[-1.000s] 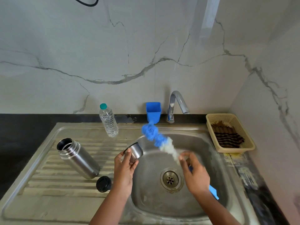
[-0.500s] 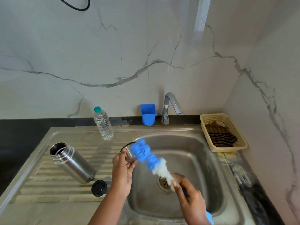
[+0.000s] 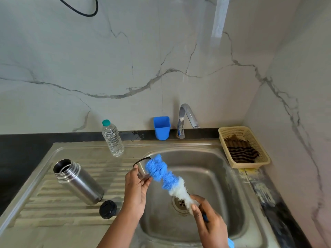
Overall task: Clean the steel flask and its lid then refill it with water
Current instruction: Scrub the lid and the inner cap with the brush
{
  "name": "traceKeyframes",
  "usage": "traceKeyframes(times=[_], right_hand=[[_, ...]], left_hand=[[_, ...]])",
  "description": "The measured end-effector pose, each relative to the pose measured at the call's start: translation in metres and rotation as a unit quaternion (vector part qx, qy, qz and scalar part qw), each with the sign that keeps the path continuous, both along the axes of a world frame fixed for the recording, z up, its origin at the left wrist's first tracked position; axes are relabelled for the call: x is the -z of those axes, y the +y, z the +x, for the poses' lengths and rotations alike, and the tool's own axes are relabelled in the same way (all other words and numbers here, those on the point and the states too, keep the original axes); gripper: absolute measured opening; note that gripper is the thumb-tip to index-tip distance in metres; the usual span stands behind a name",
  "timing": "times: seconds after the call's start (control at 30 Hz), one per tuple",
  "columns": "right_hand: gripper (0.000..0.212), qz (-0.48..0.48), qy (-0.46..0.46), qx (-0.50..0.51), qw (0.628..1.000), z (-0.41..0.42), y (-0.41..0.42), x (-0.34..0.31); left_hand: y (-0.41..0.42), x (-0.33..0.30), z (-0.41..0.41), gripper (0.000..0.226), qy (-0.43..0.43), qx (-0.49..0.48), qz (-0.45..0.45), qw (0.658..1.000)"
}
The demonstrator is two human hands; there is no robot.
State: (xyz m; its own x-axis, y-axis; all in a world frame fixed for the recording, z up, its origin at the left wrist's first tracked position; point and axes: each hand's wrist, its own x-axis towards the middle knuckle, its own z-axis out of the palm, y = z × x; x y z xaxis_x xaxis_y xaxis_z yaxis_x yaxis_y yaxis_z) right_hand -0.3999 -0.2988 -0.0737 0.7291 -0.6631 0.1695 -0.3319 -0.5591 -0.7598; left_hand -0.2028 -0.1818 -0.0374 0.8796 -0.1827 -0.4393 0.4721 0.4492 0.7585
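Observation:
The open steel flask (image 3: 78, 182) lies tilted on the draining board, mouth toward the upper left. Its black inner stopper (image 3: 108, 209) sits beside the flask's base. My left hand (image 3: 137, 187) holds the small steel cup lid (image 3: 141, 168) over the left edge of the sink basin (image 3: 220, 178), its opening turned toward the brush. My right hand (image 3: 208, 221) grips the handle of a blue and white bottle brush (image 3: 165, 176). The brush's blue tip lies against the lid's mouth.
A clear plastic water bottle (image 3: 112, 139) with a green cap stands at the back of the draining board. A blue cup (image 3: 161, 127) and the tap (image 3: 186, 119) stand behind the basin. A beige basket (image 3: 263, 154) with a striped cloth sits at the right.
The brush has swung left and down from near the blue cup until its tip reaches the lid. My right hand came nearer to me. The left hand stays holding the lid.

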Motion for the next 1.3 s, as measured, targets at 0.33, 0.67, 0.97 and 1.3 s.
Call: traceKeyframes(times=[0.33,0.67,0.97,1.3], right_hand=[[0.032,0.016,0.001,0.021,1.0,0.0,-0.001,-0.002],[0.036,0.009,-0.003,0.003,1.0,-0.005,-0.001,0.001],[0.034,0.028,-0.005,-0.013,1.0,-0.008,-0.002,0.006],[0.037,0.019,-0.028,-0.054,0.998,-0.008,-0.004,0.003]], left_hand=[[-0.002,0.001,-0.002,0.015,-0.032,0.009,-0.031,0.999],[0.002,0.001,0.008,0.059,-0.076,0.072,-0.084,0.991],[0.001,0.009,0.005,0.039,-0.052,0.082,-0.082,0.992],[0.004,0.008,-0.001,0.057,0.01,0.118,-0.12,0.986]])
